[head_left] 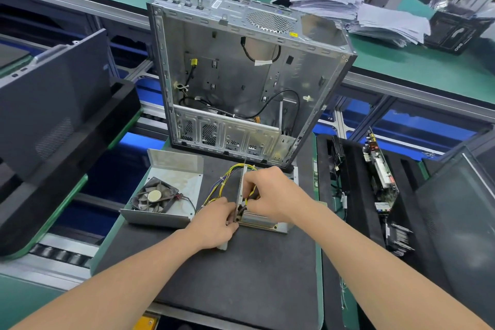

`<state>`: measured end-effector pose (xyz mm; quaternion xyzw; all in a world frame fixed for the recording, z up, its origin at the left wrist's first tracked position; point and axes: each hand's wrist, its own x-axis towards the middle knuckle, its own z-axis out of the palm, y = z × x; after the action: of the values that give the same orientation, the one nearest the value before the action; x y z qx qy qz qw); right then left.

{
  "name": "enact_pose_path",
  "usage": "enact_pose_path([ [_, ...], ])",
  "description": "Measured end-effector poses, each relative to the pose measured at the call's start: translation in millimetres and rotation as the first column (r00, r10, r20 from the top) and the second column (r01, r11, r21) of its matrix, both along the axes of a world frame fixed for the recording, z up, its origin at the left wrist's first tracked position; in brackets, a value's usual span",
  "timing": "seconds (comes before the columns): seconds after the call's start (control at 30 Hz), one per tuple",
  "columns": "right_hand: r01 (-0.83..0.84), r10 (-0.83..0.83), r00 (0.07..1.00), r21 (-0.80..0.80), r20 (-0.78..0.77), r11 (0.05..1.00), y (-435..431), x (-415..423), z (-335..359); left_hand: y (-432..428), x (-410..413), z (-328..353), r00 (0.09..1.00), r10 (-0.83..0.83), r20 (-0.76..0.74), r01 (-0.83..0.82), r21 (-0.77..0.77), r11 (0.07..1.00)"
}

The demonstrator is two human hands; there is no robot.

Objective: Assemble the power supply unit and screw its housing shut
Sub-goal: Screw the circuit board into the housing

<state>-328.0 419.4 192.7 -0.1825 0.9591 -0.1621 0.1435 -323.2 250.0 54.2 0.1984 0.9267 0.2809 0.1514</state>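
The power supply's metal base (263, 224) lies on the black mat in front of me, with a bundle of yellow, black and blue wires (223, 182) leaving its left wall. My left hand (214, 222) grips the near left corner of that wall. My right hand (273, 195) reaches over the base and pinches yellow wires just inside it. The housing cover (174, 193), a bent metal sheet with a dusty black fan (154, 197) in it, lies apart to the left.
An open, empty computer case (235, 78) stands upright just behind the base. A black tray (372, 195) with circuit boards is at the right. Dark case panels (53, 115) lean at the left. Stacked papers (348, 5) lie on the green bench behind, where a person sits.
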Motion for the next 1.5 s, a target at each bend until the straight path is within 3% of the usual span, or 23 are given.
enact_pose_path([
  [0.83, -0.166, 0.158, 0.985, 0.165, 0.063, 0.972, -12.7, -3.6, -3.3, 1.2, -1.0, 2.5, 0.999, 0.013, 0.053, -0.010, -0.045, 0.999],
  [1.33, -0.140, 0.133, 0.989, 0.137, 0.057, 0.981, -10.5, -1.8, -2.5, 1.8, -0.4, 4.1, 0.997, 0.020, 0.076, -0.018, -0.034, 0.999],
  [1.5, -0.216, 0.209, 0.976, 0.173, 0.056, 0.961, -11.6, -0.5, -1.8, 1.4, 1.1, 5.5, 0.997, 0.018, 0.071, -0.015, -0.039, 0.999],
])
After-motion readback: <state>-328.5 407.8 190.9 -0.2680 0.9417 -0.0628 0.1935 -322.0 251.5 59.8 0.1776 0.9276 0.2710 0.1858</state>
